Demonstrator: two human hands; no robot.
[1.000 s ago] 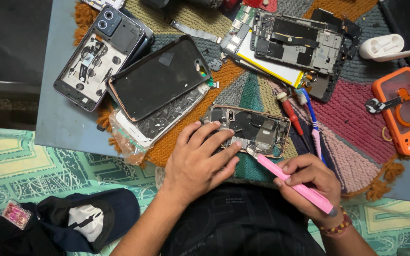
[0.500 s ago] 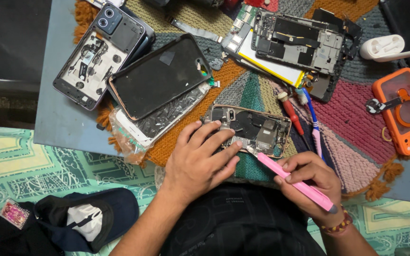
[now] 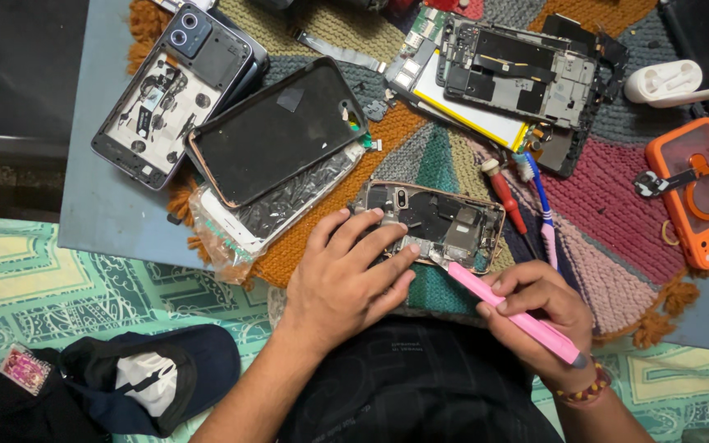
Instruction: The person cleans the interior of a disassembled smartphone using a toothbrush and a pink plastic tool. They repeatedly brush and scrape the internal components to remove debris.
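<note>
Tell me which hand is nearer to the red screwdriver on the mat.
Right. The right hand, holding a pink tool, sits just below the red screwdriver. The left hand rests on the opened phone, farther to the screwdriver's left.

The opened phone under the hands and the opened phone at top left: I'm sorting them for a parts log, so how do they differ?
The opened phone under the hands has a copper-coloured rim; the opened phone at top left has a grey one. The first lies on the knitted mat, pressed by the left hand and touched by the pink tool in the right hand; the second lies untouched on the grey board. Both have their insides exposed.
</note>
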